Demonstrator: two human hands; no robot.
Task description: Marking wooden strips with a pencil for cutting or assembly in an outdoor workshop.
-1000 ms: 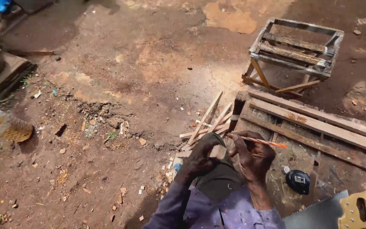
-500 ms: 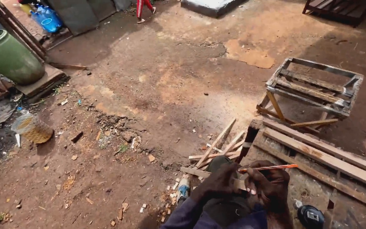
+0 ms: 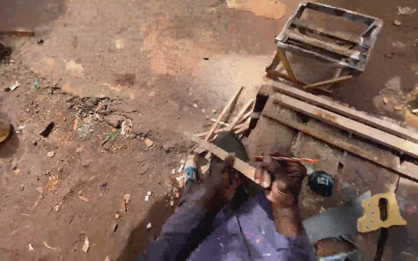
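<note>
My left hand [image 3: 222, 175] grips a thin wooden strip [image 3: 218, 152] that runs from the upper left down toward my right hand. My right hand [image 3: 280, 178] holds an orange pencil [image 3: 286, 159], lying across its fingers and pointing right, and its fingertips touch the strip's near end. Both hands hover at the left edge of a rough wooden workbench [image 3: 344, 145]. My purple sleeves fill the bottom middle of the view.
A handsaw with a yellow handle [image 3: 380, 212] lies on the bench at right, near a black tape measure [image 3: 321, 183]. Long battens [image 3: 364, 128] cross the bench. Loose sticks [image 3: 228, 116] lean at its left corner. A small wooden frame stool [image 3: 325, 38] stands beyond. Dirt ground with scraps spreads left.
The view has swung back down and closer. My left hand has lifted the wooden strip up across the frame, and my right hand with the pencil has come against it.
</note>
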